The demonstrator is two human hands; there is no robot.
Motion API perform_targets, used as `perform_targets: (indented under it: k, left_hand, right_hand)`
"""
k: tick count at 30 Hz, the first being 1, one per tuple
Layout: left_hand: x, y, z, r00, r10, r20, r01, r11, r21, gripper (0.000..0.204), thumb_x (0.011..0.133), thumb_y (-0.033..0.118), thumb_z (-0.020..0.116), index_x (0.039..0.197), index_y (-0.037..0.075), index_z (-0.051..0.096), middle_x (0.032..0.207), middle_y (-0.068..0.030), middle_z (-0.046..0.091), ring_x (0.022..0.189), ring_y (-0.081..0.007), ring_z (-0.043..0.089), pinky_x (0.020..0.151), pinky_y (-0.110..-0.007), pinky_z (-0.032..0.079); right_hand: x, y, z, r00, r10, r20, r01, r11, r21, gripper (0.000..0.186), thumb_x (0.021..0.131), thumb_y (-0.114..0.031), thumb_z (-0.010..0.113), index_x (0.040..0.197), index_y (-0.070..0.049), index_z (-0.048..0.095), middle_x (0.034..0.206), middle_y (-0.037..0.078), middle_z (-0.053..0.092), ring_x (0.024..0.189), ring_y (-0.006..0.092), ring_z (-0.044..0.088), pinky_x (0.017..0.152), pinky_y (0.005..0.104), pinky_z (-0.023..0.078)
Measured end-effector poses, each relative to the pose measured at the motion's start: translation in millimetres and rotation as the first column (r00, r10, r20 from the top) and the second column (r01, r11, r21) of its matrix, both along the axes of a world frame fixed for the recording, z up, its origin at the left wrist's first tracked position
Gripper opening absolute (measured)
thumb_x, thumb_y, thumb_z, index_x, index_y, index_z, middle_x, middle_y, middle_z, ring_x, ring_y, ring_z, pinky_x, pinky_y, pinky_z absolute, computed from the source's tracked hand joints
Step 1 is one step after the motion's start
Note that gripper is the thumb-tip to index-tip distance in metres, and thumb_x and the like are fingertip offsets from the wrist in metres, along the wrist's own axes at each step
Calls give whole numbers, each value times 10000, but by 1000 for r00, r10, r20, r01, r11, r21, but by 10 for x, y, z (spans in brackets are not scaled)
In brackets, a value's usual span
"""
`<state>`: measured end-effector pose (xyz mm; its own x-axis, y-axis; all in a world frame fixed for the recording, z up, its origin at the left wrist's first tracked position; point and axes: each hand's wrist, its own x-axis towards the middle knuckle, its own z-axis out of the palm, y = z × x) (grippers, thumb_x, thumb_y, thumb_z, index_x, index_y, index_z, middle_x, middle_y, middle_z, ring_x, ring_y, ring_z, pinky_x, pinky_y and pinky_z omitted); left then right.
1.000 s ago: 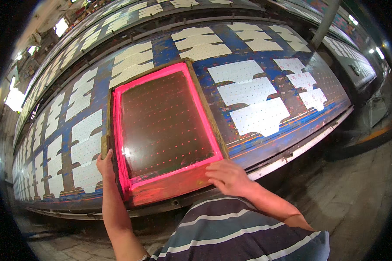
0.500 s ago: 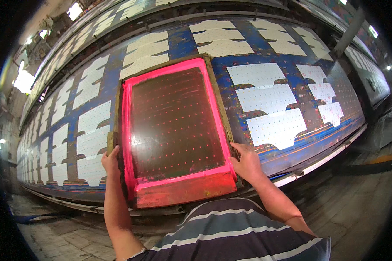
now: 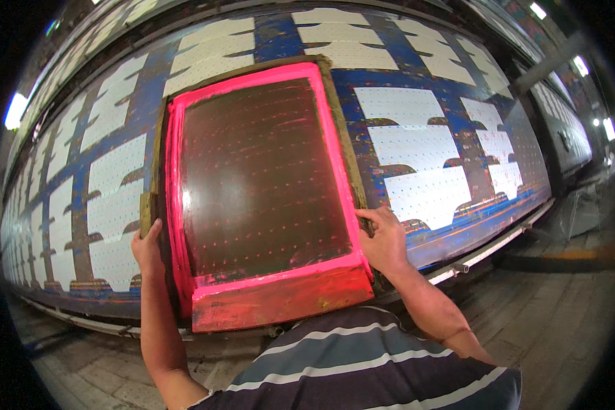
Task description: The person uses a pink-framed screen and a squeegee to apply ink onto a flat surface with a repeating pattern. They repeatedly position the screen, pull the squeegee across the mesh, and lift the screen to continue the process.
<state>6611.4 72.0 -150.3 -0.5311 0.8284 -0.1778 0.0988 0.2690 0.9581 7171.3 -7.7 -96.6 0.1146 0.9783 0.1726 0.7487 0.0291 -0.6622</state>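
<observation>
Both hands hold a large screen-printing frame (image 3: 266, 178), tilted in front of my body above the printing table. Its dark mesh carries rows of small pink dots, with bright pink ink around the border and a reddish strip along the near edge. My left hand (image 3: 147, 251) is closed on the frame's left side, just below a small wooden block (image 3: 147, 213); the frame partly hides its fingers. On the opposite side, my right hand (image 3: 386, 239) grips the frame's right edge near its lower corner, thumb and fingers bent around it.
White dotted fabric pieces (image 3: 417, 147) lie in rows on the long blue, ink-stained table (image 3: 352, 137). A pale rail (image 3: 499, 239) runs along its near edge. Another table with pieces (image 3: 560, 126) stands at far right, past a grey post (image 3: 550, 65). Worn flooring (image 3: 540, 321) shows at lower right.
The frame appears larger and closer to me, shifted a little left in the view. Both hands keep their hold on its sides, and the whole view has shifted slightly.
</observation>
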Motion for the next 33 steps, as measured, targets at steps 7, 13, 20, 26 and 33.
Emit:
perform_targets:
  k: [7, 13, 20, 26, 33]
  left_hand:
    - [202, 108, 420, 992, -36, 121, 36, 999, -2, 345, 941, 153, 894, 1219, -18, 782, 1040, -73, 803, 858, -195, 763, 805, -354, 607]
    - [1004, 192, 597, 985, -46, 168, 36, 997, 64, 359, 924, 107, 896, 1235, -23, 772, 1108, -96, 804, 911, -220, 782, 829, -368, 621]
    - [2576, 191, 547, 986, -16, 164, -9, 988, 153, 370, 908, 46, 894, 1239, -45, 759, 1139, -130, 811, 949, -250, 798, 869, -393, 640]
    - [3861, 133, 303, 985, -37, 170, 12, 989, 150, 361, 925, 88, 914, 1219, -56, 761, 1094, -122, 811, 893, -232, 777, 839, -382, 625]
    - [4804, 62, 276, 970, -116, 215, 69, 974, 215, 365, 938, 42, 889, 1257, -63, 745, 1159, -141, 805, 981, -246, 782, 893, -394, 629]
  right_hand:
    - [261, 81, 258, 1000, 10, 20, -13, 980, 199, 284, 813, 7, 775, 1081, -69, 826, 931, 156, 722, 867, 376, 726, 776, 484, 594]
    - [1064, 243, 335, 998, -43, 47, 35, 988, 149, 293, 825, -16, 774, 1099, -95, 843, 925, 154, 727, 856, 365, 731, 765, 462, 593]
    - [2420, 237, 263, 991, -128, 45, 123, 987, 98, 284, 838, -44, 808, 1110, -107, 861, 971, 173, 747, 877, 367, 745, 789, 468, 597]
    - [3529, 86, 7, 969, -246, 8, 245, 968, 62, 301, 855, 13, 770, 1110, -118, 860, 1075, 196, 788, 1038, 407, 770, 886, 504, 612]
    - [4376, -20, -14, 957, -288, -29, 286, 957, -43, 318, 862, 12, 766, 1144, -101, 861, 1142, 196, 798, 1071, 404, 779, 917, 501, 618]
